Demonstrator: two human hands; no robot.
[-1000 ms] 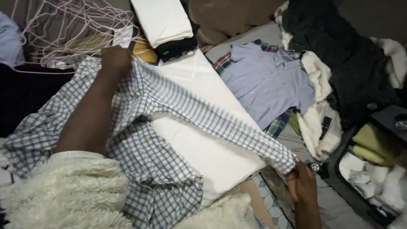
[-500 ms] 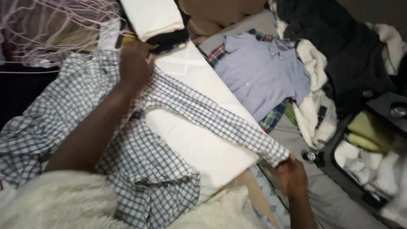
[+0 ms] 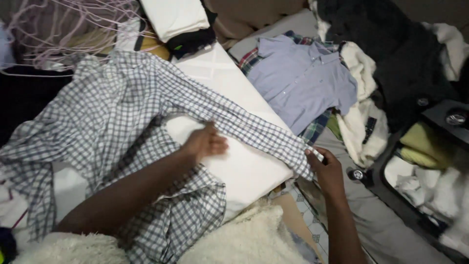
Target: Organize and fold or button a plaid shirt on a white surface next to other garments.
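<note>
Head view: a checked shirt (image 3: 122,122) lies spread over a white padded board (image 3: 244,166), which serves as the landmark for every place below.
Checked shirt: its body covers the board's left part and hangs off the near-left edge; 1 long sleeve (image 3: 244,122) runs across the board to its right end.
Left hand (image 3: 205,142): it lies over the middle of the board at the sleeve's near edge, fingers blurred, so I cannot tell whether it grips cloth or only presses it flat.
Right hand (image 3: 325,168): at the board's right end, fingertips pinched narrowly on the sleeve's cuff (image 3: 308,159).
Change, left hand: 0.5 s ago it was up at the board's far-left corner by the shirt's shoulder; it has since come down to the board's middle.
Change, right hand: it has kept the cuff and moved slightly up the board's right end; the sleeve now lies flatter.
Lilac shirt (image 3: 300,80): beyond the board's right side, spread flat over a plaid garment.
Folded white cloth (image 3: 173,17): at the board's far end, on a dark bundle.
Wire hangers (image 3: 63,29): past the board's far-left corner, in a tangle.
Dark coat (image 3: 391,49): well to the right of the board.
</note>
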